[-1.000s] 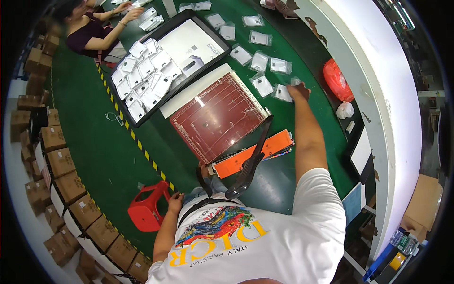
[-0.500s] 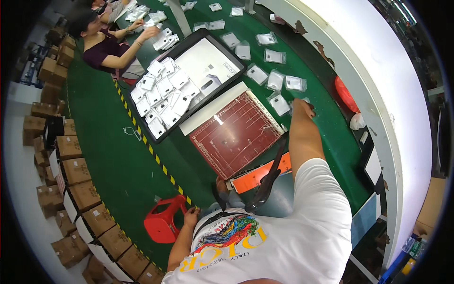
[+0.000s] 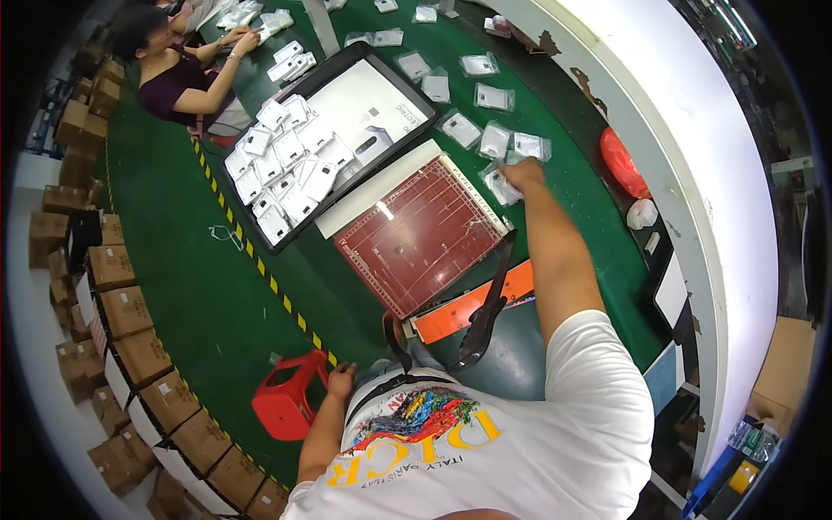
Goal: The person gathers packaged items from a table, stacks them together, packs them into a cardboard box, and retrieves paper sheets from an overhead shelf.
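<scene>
Head view: the right hand (image 3: 523, 173) is resting on a clear-bagged white packet (image 3: 498, 186), which is lying on the green counter (image 3: 585, 208) just past the corner of the red guillotine paper cutter (image 3: 420, 238). Its fingers are bending down and partly hiding the packet, so I cannot tell whether they are clamping it or merely pressing it. Another bagged packet (image 3: 530, 146) is lying just beside the hand, and more are spreading in a loose line toward the far end, mostly flat, which is probably making each one easier to grip singly.

The left hand (image 3: 341, 379) is hanging low near the waist, beside the red plastic stool (image 3: 282, 403) and well apart from the packets. Its fingers are curling; whether they are gripping anything I cannot tell.

The cutter's black handle (image 3: 475, 338) is pointing toward the body, seemingly for an easy pull, and is crossing an orange strip (image 3: 442, 322). Beyond, a black tray (image 3: 402, 81) is carrying heaped white packs (image 3: 299, 156); its raised rim is likely keeping them from sliding off. Across the work area, a co-worker (image 3: 178, 82) is handling small white items.
</scene>
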### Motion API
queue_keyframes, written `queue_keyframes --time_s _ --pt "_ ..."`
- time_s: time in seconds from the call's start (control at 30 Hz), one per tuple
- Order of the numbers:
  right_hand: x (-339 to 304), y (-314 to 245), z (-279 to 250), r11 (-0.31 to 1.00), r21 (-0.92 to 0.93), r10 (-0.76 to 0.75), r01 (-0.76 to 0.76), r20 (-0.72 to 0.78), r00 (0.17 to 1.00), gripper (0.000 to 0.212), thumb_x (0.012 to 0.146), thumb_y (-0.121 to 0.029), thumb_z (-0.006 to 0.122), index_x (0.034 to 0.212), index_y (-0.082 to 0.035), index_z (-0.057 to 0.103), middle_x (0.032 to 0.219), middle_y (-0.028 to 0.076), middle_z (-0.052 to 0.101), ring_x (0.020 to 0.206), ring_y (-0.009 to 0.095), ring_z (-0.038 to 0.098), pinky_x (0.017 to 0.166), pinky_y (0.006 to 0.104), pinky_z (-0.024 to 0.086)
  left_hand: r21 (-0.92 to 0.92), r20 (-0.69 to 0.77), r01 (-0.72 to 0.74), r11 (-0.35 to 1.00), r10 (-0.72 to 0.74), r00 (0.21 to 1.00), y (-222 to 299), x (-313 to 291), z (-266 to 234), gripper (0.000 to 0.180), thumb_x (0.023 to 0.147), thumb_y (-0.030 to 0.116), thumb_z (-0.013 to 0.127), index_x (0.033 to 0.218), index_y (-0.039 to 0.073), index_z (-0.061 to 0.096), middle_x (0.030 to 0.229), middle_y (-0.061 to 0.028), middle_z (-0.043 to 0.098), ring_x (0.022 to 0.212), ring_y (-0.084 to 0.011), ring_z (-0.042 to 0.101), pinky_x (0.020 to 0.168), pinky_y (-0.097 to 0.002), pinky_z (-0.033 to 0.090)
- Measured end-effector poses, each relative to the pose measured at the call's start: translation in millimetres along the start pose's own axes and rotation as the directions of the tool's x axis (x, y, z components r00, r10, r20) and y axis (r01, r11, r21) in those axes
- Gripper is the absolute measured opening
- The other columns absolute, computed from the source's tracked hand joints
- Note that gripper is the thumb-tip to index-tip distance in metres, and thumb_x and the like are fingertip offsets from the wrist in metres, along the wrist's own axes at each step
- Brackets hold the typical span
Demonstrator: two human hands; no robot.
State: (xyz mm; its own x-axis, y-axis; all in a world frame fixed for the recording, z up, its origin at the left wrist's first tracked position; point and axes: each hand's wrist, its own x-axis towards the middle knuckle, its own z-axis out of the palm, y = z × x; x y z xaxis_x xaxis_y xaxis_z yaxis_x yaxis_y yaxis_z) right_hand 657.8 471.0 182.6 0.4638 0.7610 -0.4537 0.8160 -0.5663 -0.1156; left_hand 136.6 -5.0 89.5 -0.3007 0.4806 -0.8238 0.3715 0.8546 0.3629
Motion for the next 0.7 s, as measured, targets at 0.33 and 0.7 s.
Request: queue_keyframes --time_s 0.33,0.7 --pt "-19.0 42.1 -8.6 0.62 0.744 -0.442 -0.249 0.593 0.673 0.043 0.085 -0.03 0.065 0.116 -0.001 0.057 0.1 0.012 0.065 0.087 0.024 0.068 0.07 0.0379 0.058 -0.048 0.021 -0.106 0.993 0.107 0.994 -1.5 10.3 1.3 0.056 0.089 0.036 0.069 0.125 -0.005 0.06 0.117 -0.0217 0.067 0.11 -0.0268 0.064 0.096 -0.0324 0.047" --pt "4.0 112.1 -20.4 0.912 0.374 -0.257 0.169 0.198 0.946 0.072 0.073 -0.038 0.07 0.128 0.005 0.054 0.123 0.02 0.062 0.108 0.03 0.061 0.092 0.0409 0.048 0.044 0.03 -0.055 0.997 0.054 0.998 12.8 3.1 -3.9 0.057 0.088 0.036 0.069 0.126 -0.006 0.059 0.119 -0.0218 0.066 0.11 -0.0265 0.064 0.095 -0.0313 0.048"
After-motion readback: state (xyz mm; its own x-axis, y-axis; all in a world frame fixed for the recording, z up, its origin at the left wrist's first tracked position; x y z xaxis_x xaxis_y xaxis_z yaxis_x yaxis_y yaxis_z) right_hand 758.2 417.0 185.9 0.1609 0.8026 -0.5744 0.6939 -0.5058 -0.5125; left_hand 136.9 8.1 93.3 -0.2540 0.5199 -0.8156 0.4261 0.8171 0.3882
